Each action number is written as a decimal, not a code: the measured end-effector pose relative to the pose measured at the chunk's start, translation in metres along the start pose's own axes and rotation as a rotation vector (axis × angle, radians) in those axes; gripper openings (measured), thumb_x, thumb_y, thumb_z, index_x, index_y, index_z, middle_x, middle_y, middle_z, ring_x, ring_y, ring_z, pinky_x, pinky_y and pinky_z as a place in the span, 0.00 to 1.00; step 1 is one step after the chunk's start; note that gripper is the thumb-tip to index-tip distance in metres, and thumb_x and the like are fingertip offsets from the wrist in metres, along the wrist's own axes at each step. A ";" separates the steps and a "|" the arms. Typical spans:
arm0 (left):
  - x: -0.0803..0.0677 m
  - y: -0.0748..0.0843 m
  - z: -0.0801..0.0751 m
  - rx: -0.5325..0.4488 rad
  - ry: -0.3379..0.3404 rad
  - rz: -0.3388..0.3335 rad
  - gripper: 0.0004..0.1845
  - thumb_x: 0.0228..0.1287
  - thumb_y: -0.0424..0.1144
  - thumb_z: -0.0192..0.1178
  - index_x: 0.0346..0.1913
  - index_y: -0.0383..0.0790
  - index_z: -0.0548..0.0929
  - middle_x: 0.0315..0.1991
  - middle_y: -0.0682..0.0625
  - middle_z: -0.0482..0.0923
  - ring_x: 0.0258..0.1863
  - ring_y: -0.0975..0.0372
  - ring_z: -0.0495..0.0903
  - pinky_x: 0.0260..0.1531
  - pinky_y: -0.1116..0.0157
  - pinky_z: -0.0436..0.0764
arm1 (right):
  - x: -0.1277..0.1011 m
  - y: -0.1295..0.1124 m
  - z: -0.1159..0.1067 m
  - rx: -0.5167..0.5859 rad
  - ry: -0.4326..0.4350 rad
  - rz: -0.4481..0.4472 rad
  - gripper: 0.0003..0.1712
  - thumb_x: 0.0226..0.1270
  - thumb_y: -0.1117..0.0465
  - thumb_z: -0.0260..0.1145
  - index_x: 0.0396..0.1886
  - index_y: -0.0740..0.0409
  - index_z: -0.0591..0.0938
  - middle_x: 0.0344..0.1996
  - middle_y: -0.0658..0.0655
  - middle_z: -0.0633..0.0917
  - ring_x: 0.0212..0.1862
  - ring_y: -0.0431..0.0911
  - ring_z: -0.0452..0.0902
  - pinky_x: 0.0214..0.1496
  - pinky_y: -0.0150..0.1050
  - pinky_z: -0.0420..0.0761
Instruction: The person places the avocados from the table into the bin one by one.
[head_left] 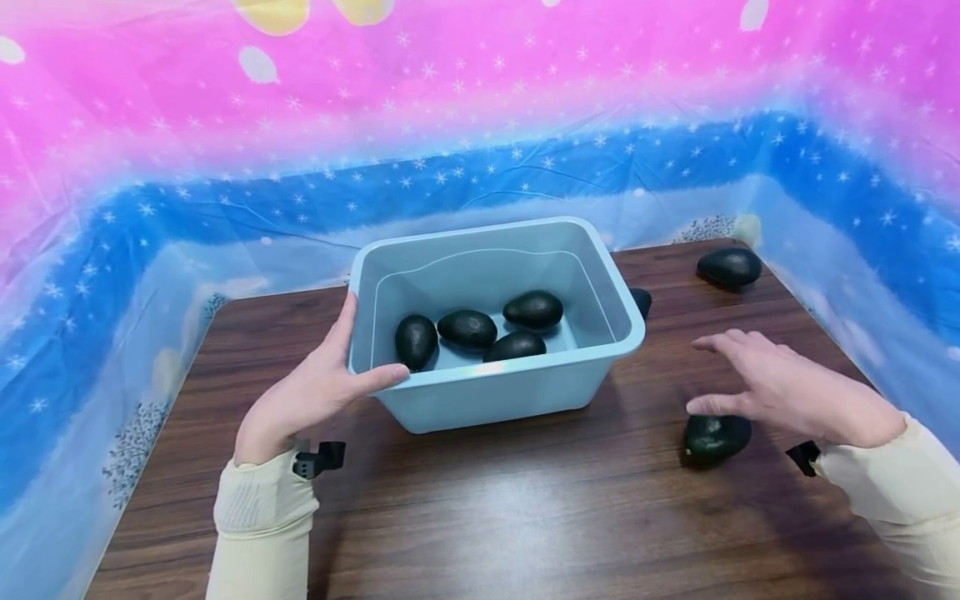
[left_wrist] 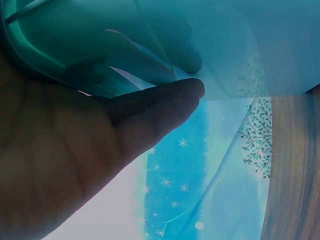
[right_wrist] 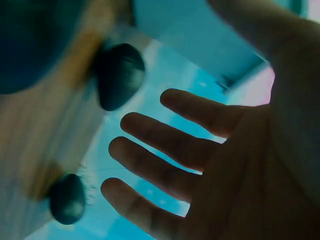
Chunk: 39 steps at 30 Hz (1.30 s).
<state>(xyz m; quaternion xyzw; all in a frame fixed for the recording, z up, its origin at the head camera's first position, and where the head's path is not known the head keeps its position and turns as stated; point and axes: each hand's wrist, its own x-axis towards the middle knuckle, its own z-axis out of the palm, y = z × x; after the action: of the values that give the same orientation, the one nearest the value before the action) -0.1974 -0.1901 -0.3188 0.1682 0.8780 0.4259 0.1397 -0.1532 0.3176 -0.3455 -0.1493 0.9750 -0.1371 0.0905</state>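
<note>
A light blue plastic bin (head_left: 487, 396) stands on the table with several dark green avocados in it, one of them this avocado (head_left: 467, 330). My left hand (head_left: 315, 392) rests at the bin's left front corner, thumb laid on the front rim and fingers straight along the outer left wall. To the right of the bin, my right hand (head_left: 787, 387) hovers with fingers spread and nothing held. Its thumb overlaps the top of a loose avocado (head_left: 716, 440) in the head view; that avocado looms large in the right wrist view (right_wrist: 35, 40).
Another avocado (head_left: 729, 267) lies at the table's back right corner. One more avocado (head_left: 641, 302) peeks out from behind the bin's right side. A pink and blue snowflake-patterned sheet (head_left: 450, 179) rises around the back and sides of the dark wooden table (head_left: 480, 517).
</note>
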 end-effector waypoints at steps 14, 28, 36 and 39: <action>0.000 0.000 -0.001 -0.039 0.014 0.021 0.58 0.62 0.56 0.65 0.72 0.72 0.24 0.76 0.65 0.25 0.75 0.58 0.40 0.65 0.41 0.57 | -0.003 0.016 0.029 0.126 -0.171 -0.048 0.66 0.28 0.43 0.85 0.69 0.59 0.65 0.63 0.63 0.68 0.64 0.62 0.60 0.53 0.62 0.70; 0.002 0.000 -0.001 -0.063 0.005 0.040 0.58 0.62 0.54 0.65 0.73 0.72 0.24 0.76 0.65 0.26 0.75 0.59 0.40 0.66 0.42 0.56 | 0.004 0.014 0.034 0.077 -0.221 -0.051 0.38 0.49 0.40 0.77 0.55 0.55 0.75 0.46 0.51 0.77 0.46 0.47 0.72 0.43 0.44 0.75; 0.000 0.001 -0.002 -0.058 0.005 0.019 0.58 0.62 0.56 0.65 0.72 0.73 0.24 0.75 0.67 0.24 0.74 0.60 0.39 0.66 0.42 0.55 | 0.005 0.012 0.036 0.036 -0.200 -0.002 0.38 0.56 0.33 0.67 0.56 0.54 0.76 0.45 0.49 0.77 0.46 0.46 0.72 0.43 0.43 0.73; 0.001 0.000 -0.002 -0.054 0.002 0.022 0.58 0.62 0.55 0.65 0.72 0.73 0.24 0.75 0.68 0.24 0.75 0.60 0.38 0.66 0.42 0.55 | 0.005 0.012 0.036 0.037 -0.193 -0.009 0.37 0.58 0.33 0.66 0.55 0.54 0.76 0.43 0.49 0.77 0.45 0.46 0.72 0.42 0.44 0.73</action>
<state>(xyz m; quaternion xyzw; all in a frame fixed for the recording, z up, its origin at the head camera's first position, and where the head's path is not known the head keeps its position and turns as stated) -0.1989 -0.1906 -0.3177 0.1735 0.8644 0.4511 0.1387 -0.1529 0.3183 -0.3838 -0.1645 0.9584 -0.1407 0.1861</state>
